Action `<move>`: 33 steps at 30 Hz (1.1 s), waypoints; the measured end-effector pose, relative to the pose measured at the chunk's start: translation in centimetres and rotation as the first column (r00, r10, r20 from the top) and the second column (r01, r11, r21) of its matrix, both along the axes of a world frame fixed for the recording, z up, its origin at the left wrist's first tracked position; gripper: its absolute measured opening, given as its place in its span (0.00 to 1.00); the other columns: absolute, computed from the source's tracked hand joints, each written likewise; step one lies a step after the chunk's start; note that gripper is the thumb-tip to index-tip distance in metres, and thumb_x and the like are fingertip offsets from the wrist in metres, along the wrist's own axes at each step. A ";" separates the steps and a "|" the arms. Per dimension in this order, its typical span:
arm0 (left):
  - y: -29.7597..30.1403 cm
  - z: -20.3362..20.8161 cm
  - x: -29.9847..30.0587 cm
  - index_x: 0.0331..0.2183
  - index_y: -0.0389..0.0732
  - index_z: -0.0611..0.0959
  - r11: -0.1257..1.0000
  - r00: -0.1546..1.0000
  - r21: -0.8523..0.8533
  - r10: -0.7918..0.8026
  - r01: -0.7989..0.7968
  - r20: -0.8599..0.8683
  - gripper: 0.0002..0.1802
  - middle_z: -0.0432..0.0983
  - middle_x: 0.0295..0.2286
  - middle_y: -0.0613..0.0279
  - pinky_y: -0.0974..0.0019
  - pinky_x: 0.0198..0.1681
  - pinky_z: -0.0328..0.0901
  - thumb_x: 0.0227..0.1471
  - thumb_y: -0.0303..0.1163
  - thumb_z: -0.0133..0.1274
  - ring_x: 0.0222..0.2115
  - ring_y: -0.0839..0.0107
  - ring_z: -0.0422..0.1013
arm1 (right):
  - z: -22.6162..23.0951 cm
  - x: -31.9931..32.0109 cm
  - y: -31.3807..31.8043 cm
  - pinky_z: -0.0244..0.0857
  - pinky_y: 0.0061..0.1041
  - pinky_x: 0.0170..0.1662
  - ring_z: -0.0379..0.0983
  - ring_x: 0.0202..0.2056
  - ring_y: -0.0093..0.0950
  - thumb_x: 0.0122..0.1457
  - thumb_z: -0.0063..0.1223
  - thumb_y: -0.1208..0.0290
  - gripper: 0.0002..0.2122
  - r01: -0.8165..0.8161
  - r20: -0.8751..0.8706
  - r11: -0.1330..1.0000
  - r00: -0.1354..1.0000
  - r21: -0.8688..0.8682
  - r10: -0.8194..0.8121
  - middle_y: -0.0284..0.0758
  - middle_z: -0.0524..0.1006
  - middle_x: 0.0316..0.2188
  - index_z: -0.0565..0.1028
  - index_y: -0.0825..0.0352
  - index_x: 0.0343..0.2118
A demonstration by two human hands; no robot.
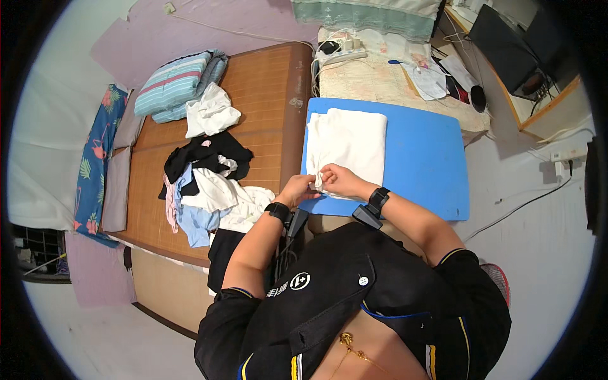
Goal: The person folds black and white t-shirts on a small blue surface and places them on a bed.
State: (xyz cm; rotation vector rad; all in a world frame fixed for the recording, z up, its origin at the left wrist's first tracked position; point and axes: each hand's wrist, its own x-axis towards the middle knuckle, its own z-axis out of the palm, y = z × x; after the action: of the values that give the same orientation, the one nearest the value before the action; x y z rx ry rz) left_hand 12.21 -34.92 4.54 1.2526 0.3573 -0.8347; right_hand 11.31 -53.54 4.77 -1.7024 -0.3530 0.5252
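- Unfolded clothes pile (pixel 209 190) lay heaped on the bed mat (pixel 266 95), apparently awaiting folding.
- Left hand (pixel 297 188) and right hand (pixel 335 179) pinched the near edge of the white garment (pixel 348 142), partly folded on the blue board's (pixel 424 158) left side.

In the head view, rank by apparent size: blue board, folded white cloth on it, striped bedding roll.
1. blue board
2. folded white cloth
3. striped bedding roll, though it lies farther off, so its rank against the cloth is unsure.
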 end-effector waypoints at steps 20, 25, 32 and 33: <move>0.9 -2.7 -0.3 0.24 0.32 0.73 0.908 0.854 0.418 -0.212 -0.008 0.476 0.10 0.68 0.21 0.62 0.70 0.22 0.70 0.50 0.29 0.45 0.21 0.74 0.67 | -3.3 -5.2 -10.3 0.64 0.21 0.33 0.69 0.29 0.23 0.48 0.49 0.70 0.10 0.356 0.035 0.860 0.929 -0.366 -0.369 0.34 0.73 0.26 0.71 0.69 0.32; 2.1 -3.8 -0.1 0.28 0.31 0.70 0.974 0.960 0.192 0.066 -0.121 0.271 0.11 0.66 0.25 0.58 0.66 0.27 0.72 0.54 0.30 0.39 0.26 0.70 0.67 | -3.3 -5.6 -11.3 0.63 0.21 0.33 0.67 0.28 0.23 0.48 0.51 0.70 0.10 0.319 0.083 0.857 0.946 -0.405 -0.313 0.34 0.71 0.26 0.70 0.70 0.32; 2.4 -1.5 -0.5 0.24 0.37 0.68 0.942 0.932 0.328 -0.049 -0.077 0.359 0.13 0.64 0.21 0.65 0.70 0.23 0.69 0.51 0.37 0.48 0.21 0.76 0.65 | 0.0 -6.6 -9.8 0.62 0.26 0.35 0.66 0.33 0.30 0.45 0.56 0.59 0.20 0.176 0.123 0.764 0.984 -0.620 -0.127 0.38 0.67 0.32 0.65 0.68 0.33; 2.4 -1.4 -0.6 0.23 0.37 0.69 0.930 0.915 0.362 -0.098 -0.056 0.392 0.14 0.64 0.19 0.66 0.72 0.19 0.68 0.48 0.37 0.51 0.19 0.78 0.63 | 0.1 -6.6 -9.6 0.62 0.26 0.35 0.66 0.33 0.30 0.45 0.56 0.59 0.20 0.176 0.124 0.765 0.984 -0.620 -0.126 0.38 0.67 0.32 0.65 0.68 0.33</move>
State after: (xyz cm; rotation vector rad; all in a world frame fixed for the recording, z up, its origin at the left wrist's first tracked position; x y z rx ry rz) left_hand 11.57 -32.49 3.18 1.7451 0.1646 -0.5151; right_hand 4.73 -63.12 4.83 -2.3889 -0.0819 0.4886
